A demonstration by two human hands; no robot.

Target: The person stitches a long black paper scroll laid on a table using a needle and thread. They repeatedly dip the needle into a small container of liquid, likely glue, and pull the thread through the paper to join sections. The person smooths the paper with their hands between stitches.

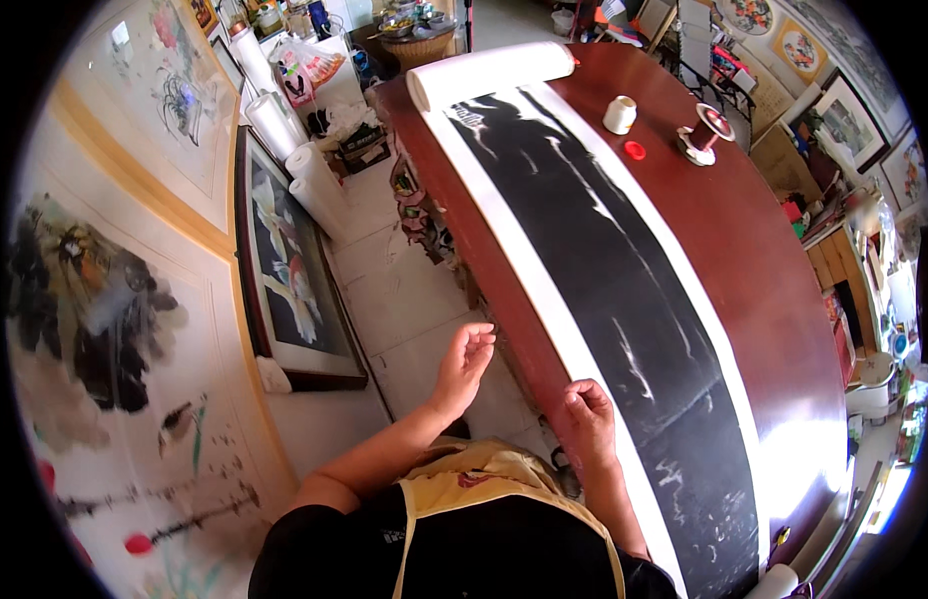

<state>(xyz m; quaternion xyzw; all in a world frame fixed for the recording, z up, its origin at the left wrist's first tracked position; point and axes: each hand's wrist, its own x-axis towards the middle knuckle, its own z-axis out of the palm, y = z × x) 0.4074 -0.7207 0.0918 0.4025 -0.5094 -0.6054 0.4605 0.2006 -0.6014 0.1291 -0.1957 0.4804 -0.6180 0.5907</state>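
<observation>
In front of my apron, my left hand (464, 367) is raised off the table's left edge, its fingers curled and pressed together at the tips. To its right, my right hand (591, 417) hovers by the scroll's left white border, thumb pinched against the bent forefinger. Whatever either pinch holds, if anything, is too small to make out. Beneath and beyond the right hand lies a long hanging scroll (612, 235) with a black panel streaked in white and wide white margins. Its far end is wound into a thick white roll (492, 76).
A round-edged dark red table (753, 265) carries the scroll. On it stand a small cream jar (620, 115), a red cap (635, 150) and a spool (709, 130) on its side. Framed paintings (302, 265) and white paper rolls (314, 185) line the left.
</observation>
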